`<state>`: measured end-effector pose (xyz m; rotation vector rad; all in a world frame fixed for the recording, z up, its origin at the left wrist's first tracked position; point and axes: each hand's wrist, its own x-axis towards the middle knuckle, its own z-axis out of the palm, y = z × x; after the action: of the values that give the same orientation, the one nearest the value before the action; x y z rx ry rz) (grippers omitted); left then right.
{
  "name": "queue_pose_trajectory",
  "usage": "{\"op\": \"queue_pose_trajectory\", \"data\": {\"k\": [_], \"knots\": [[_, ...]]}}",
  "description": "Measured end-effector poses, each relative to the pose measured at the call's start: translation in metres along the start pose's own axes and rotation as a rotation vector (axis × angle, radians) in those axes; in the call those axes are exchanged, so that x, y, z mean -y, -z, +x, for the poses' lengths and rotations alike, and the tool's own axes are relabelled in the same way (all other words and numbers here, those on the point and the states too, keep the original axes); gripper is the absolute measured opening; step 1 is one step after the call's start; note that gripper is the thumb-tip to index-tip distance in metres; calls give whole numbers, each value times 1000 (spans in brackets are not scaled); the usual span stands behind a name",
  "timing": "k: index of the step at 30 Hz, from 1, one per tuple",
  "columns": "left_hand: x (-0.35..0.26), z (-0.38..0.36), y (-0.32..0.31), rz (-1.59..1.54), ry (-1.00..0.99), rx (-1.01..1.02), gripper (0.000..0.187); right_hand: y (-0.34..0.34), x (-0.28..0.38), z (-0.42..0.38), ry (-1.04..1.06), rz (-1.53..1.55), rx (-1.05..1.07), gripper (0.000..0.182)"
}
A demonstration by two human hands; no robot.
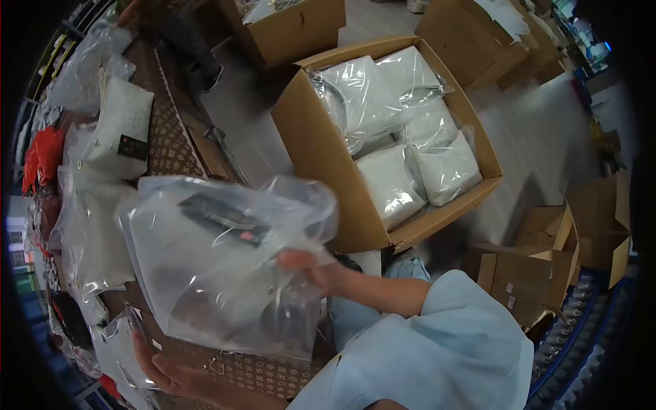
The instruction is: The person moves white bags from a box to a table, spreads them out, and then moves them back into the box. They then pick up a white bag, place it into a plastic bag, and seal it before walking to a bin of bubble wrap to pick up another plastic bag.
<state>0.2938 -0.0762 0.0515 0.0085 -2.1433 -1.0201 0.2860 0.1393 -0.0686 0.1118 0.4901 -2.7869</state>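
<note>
My right hand (316, 270) is closed on the right side of a clear plastic bag (205, 273), its fingers slightly blurred. Inside the bag are a whitish item and a black tag with a red mark. At the lower left, my left hand (167, 372) has its fingers apart, below the held bag and beside another bagged item (123, 352). Nothing shows in its grasp. Bagged white cushion-like items (102, 236) lie along the left, one with a black label (133, 147).
An open cardboard box (307, 164) holding several bagged white items stands at the upper middle. More boxes (294, 34) are at the top and right (526, 273). A brown patterned cover (167, 130) lies under the goods. Another person's leg and shoe (213, 78) show at upper left.
</note>
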Motion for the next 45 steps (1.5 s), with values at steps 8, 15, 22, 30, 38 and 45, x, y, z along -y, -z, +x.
{"op": "queue_pose_trajectory", "data": {"k": [8,15,22,30,38,45], "knots": [[-33,-64,-193,-548,622,802,60,98,222,-144,392,-55,-501,25],[-46,-286,-358,-489,1324,1188,45,123,318,-124,441,-941,-893,43],[-17,-344,-386,-348,1272,1084,65,290,233,-76,251,-1783,-505,58],[-4,-382,-424,119,517,1132,79,424,263,-91,-313,-1925,-785,109],[3,-402,-400,225,701,1333,90,444,267,-111,147,-1704,-985,32],[-76,-253,-374,-633,1398,1131,72,280,236,-103,36,-1585,-295,15]]}}
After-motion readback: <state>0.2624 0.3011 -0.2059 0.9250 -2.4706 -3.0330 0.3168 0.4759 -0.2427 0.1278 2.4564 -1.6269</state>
